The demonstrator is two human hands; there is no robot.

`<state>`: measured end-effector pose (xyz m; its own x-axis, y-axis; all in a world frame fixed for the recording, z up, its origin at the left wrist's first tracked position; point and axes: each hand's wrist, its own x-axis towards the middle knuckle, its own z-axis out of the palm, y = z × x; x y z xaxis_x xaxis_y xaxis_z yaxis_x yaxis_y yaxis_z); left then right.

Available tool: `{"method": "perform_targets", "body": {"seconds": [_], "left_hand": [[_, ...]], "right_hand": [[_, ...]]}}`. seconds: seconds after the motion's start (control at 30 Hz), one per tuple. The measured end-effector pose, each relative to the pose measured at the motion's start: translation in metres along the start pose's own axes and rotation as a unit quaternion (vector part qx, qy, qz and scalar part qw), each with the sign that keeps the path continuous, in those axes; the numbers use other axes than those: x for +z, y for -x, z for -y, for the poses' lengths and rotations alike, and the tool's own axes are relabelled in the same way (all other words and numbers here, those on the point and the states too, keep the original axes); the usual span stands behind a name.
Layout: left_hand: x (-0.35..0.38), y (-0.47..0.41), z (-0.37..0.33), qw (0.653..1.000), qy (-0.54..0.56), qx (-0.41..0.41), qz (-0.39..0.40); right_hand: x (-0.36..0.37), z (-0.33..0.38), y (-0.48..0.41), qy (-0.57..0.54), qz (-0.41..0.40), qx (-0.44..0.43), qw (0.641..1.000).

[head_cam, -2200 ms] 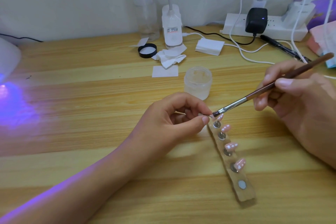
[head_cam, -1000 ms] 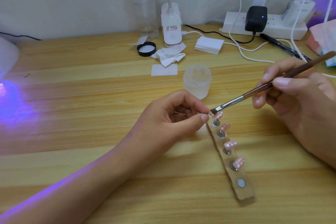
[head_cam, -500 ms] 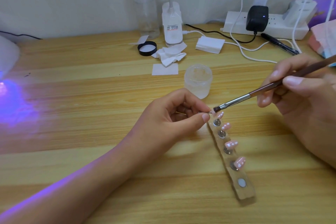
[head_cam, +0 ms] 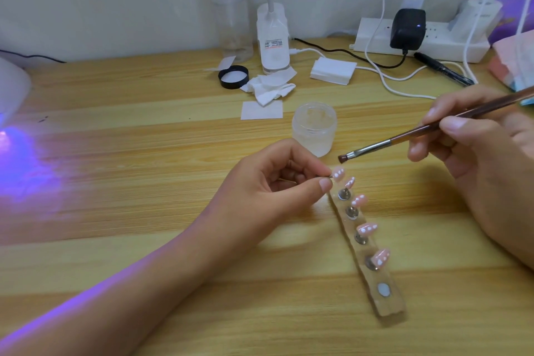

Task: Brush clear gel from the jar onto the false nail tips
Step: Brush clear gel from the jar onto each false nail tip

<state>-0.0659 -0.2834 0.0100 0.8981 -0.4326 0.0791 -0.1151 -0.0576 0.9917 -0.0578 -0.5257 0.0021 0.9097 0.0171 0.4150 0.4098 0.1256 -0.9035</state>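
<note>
The left hand (head_cam: pixel 277 182) pinches one nail tip (head_cam: pixel 338 173) by its stem at the holder strip's (head_cam: pixel 384 298) far end. The right hand (head_cam: pixel 476 159) pinches the brush (head_cam: pixel 404 139), bristles just above it. The open jar (head_cam: pixel 314 133) stands close behind. Best stroke thinly, keeping the tip steady.

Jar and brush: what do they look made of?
The jar looks like frosted, translucent plastic, though glass is possible: its wall is cloudy and light shows through it. The brush has a glossy reddish-brown handle, probably lacquered wood, a shiny silver ferrule that is likely metal, and short dark bristles whose fibre cannot be told.
</note>
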Motion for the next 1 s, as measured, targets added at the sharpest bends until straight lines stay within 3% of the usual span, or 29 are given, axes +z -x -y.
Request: {"method": "perform_targets", "body": {"seconds": [0.3,1.0], "left_hand": [[0.0018,-0.0012,-0.0009,1.0,0.001,0.005,-0.008],[-0.0002,-0.0009,0.0021,1.0,0.002,-0.005,-0.013]], "right_hand": [[0.0017,0.0016,0.0002,-0.036,0.062,-0.003,0.997],[0.0019,0.0016,0.0045,0.045,0.027,-0.024,0.998]]}}
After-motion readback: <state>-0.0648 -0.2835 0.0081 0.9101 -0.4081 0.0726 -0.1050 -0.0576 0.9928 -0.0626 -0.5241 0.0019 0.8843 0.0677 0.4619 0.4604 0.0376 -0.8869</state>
